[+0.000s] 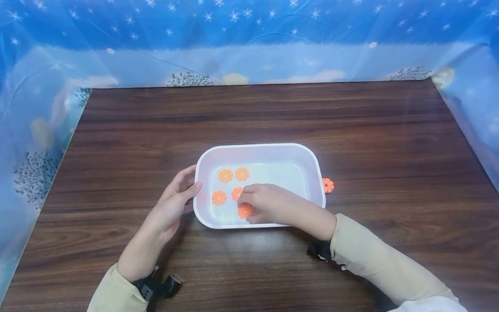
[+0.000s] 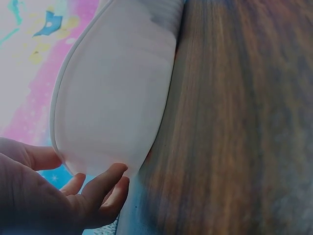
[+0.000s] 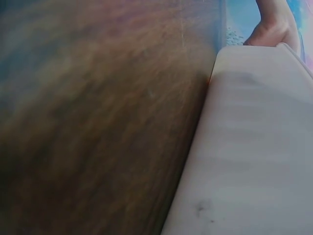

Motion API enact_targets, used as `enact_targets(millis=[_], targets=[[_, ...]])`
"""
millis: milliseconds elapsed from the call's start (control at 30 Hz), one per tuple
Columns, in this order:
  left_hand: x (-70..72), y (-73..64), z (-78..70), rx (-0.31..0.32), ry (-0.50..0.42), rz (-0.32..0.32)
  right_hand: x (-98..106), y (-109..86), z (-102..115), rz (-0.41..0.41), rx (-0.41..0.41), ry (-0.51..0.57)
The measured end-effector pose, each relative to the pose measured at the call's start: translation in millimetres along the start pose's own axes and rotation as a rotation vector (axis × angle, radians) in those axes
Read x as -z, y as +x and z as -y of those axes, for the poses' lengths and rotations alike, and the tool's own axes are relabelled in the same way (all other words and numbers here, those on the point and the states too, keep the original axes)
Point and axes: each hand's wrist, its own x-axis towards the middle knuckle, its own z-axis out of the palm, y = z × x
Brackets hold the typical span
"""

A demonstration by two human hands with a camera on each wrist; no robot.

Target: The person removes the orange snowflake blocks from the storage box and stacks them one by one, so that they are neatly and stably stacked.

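A white plastic tub [image 1: 273,152] holds several orange notched interlocking discs [image 1: 225,175] on its floor, toward the left end. My left hand [image 1: 171,206] grips the tub's left end, the thumb at the rim and the other fingers against the outer wall; the left wrist view shows this hand [image 2: 73,191] too. Inside the tub, my right hand [image 1: 269,203] pinches an orange notched disc [image 1: 245,211] near the front wall. That hand partly covers another disc [image 1: 236,193]. The right wrist view shows the tub's outer side [image 3: 244,147], with the right hand's fingers hidden.
One more orange disc [image 1: 328,185] lies on the table just outside the tub's right end, partly hidden by it. The brown wooden table [image 1: 257,112] extends around the tub. A blue patterned cloth [image 1: 249,39] hangs behind it and at both sides.
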Motion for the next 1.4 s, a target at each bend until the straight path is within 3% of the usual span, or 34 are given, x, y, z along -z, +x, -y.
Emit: enact_targets(millis=[367,600,767,1033,1200,1400], targets=[[0.0,0.3,2.4,-0.004,-0.01,-0.006,-3.1,-0.3,-2.7,-0.041,0.073,-0.092],[-1.1,0.9,4.3,-0.003,-0.006,-0.009,-4.3,-2.4,-6.5,-0.185,0.152,-0.157],[-1.5,1.2,4.5,-0.003,-0.01,-0.002,-0.3,-8.5,-9.3,-0.308,0.186,-0.133],[-0.9,1.1,4.3,-0.018,-0.007,0.011,15.9,-23.7,-11.1,-0.325,0.109,-0.046],[1.7,0.3,4.7,-0.031,-0.012,0.018,21.9,-31.8,-13.5,-0.367,0.152,-0.008],[3.2,0.0,4.6,-0.028,-0.023,0.017,26.7,-44.4,-21.6,-0.452,0.196,-0.048]])
